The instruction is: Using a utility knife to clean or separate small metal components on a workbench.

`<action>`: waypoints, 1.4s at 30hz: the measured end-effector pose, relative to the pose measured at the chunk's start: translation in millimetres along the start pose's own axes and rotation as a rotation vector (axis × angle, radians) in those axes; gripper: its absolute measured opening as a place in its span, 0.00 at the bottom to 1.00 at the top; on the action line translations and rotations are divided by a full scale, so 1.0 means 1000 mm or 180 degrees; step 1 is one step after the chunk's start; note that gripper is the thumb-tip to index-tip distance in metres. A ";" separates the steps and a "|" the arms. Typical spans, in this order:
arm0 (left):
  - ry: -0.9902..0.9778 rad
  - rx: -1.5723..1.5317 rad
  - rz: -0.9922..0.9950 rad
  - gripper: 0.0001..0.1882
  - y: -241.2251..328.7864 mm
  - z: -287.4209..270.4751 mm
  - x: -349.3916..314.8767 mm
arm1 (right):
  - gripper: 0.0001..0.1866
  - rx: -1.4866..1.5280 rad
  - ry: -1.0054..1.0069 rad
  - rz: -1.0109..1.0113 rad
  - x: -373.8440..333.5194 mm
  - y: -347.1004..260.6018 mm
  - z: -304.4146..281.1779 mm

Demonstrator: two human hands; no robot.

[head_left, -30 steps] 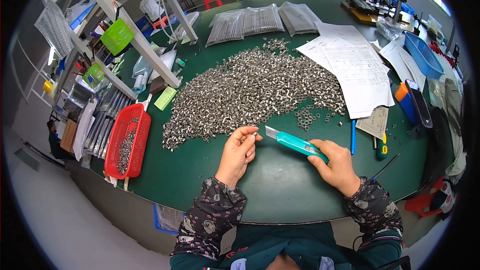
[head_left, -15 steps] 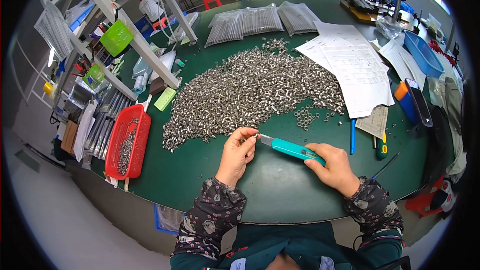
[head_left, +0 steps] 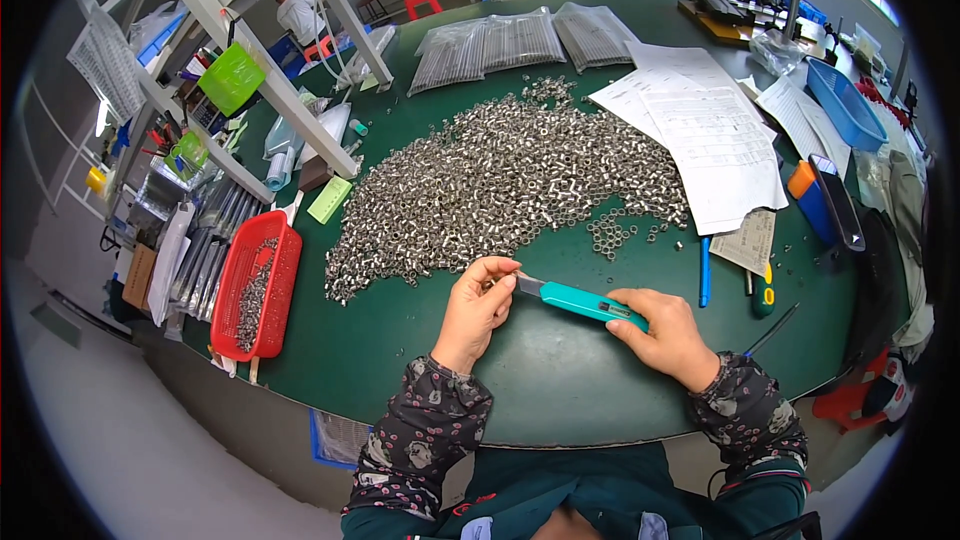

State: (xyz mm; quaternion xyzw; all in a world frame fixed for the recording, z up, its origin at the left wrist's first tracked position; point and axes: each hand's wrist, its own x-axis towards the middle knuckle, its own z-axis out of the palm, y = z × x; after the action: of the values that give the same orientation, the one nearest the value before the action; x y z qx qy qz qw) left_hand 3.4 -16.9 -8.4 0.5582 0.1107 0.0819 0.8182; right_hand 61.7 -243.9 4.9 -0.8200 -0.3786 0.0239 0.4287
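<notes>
My right hand is closed round a teal utility knife, its blade pointing left. At the blade's tip, my left hand pinches a small metal ring between thumb and fingertips; the fingers mostly hide the ring. The blade end meets the pinched fingertips. Behind both hands a wide heap of small shiny metal rings spreads over the green table. A few loose rings lie at the heap's near right edge.
At the left edge stands a red basket partly filled with metal pieces. Bagged metal tubes lie behind the heap. Papers, a blue pen and a phone are on the right. A shelf frame rises at left.
The knife has shifted slightly left, so its blade reaches further into the left fingertips and shows less. Both hands otherwise stay nearly where they were.
</notes>
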 end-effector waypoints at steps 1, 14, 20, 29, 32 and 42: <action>0.0061 0.0003 0.0027 0.07 0.000 0.001 0.000 | 0.14 0.0001 0.0002 0.0002 0.000 0.000 0.000; 0.0034 0.0567 0.0120 0.06 -0.001 -0.007 -0.002 | 0.13 0.0222 -0.0197 0.0196 0.002 0.004 -0.003; -0.0028 -0.0131 -0.0075 0.07 0.000 -0.009 -0.001 | 0.14 -0.0561 0.0451 -0.0298 0.002 -0.009 -0.006; -0.0181 -0.0612 -0.0325 0.09 -0.002 -0.013 0.001 | 0.14 -0.0111 0.0277 -0.0177 0.000 0.003 -0.001; -0.0168 -0.0594 -0.0356 0.09 -0.001 -0.013 0.000 | 0.14 0.0052 0.0180 -0.0110 0.001 0.002 -0.001; -0.0304 -0.0489 -0.0398 0.08 -0.002 -0.011 0.001 | 0.13 0.0127 -0.0081 -0.0099 0.003 0.007 -0.002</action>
State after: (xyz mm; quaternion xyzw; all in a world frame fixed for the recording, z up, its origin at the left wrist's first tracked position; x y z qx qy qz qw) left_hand 1.5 -7.2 -14.3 0.4891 0.0996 0.0122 0.8664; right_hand 68.6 -245.8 1.9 -0.8049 -0.3962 0.0353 0.4403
